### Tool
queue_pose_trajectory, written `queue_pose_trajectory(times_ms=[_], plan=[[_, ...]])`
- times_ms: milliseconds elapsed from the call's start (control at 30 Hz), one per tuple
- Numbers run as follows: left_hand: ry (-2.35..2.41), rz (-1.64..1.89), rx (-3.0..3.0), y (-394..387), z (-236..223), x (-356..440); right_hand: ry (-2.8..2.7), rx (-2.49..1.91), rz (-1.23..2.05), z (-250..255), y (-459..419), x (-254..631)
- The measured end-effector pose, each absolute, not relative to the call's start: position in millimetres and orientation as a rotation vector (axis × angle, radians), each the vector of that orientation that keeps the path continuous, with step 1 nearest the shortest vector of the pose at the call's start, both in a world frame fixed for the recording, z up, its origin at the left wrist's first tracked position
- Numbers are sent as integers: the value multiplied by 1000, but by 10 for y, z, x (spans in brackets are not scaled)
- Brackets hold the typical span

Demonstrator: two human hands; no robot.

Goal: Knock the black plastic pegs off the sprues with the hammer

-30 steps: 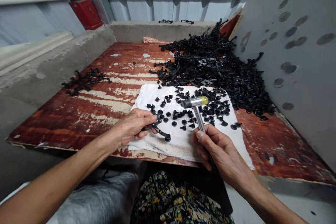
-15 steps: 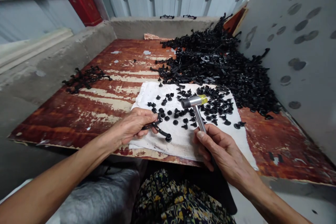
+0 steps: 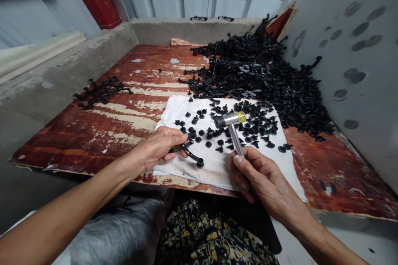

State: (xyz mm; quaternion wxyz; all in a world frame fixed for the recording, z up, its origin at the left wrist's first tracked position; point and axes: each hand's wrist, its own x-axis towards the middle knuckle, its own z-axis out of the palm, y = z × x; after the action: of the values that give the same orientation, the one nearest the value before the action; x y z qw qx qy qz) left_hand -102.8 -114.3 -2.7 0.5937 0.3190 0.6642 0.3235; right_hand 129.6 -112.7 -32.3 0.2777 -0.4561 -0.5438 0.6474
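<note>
My left hand (image 3: 163, 145) is closed on a black jointed strip (image 3: 191, 155), pinched between thumb and fingers above the front of a white cloth (image 3: 186, 176). A round black stud (image 3: 200, 163) sits at the strip's near end; its other end is hidden by my fingers. In my right hand (image 3: 253, 172) is a mallet (image 3: 231, 120), gripped by its handle. Its metal head has one black face and one yellow face, raised over the cloth. Many loose black studs (image 3: 209, 144) lie on the cloth behind both hands.
A large heap of black strips (image 3: 248, 70) fills the back right, against a spotted grey panel (image 3: 351, 78). A smaller pile (image 3: 101, 91) lies at left on the worn red-brown board (image 3: 71, 132). A low concrete ledge (image 3: 174, 29) borders the back.
</note>
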Motion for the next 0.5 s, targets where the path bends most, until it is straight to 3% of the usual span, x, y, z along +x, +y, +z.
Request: queue_pose_trajectory(times_ms=[300,500], plan=[[1617,716,816,-1116,-47,-1009,-1699,-1215,1586,-303,-1149,1319],[1662,648,782,-1074,-17,-1027,-2208,-960,752,-282,-1042,1304]])
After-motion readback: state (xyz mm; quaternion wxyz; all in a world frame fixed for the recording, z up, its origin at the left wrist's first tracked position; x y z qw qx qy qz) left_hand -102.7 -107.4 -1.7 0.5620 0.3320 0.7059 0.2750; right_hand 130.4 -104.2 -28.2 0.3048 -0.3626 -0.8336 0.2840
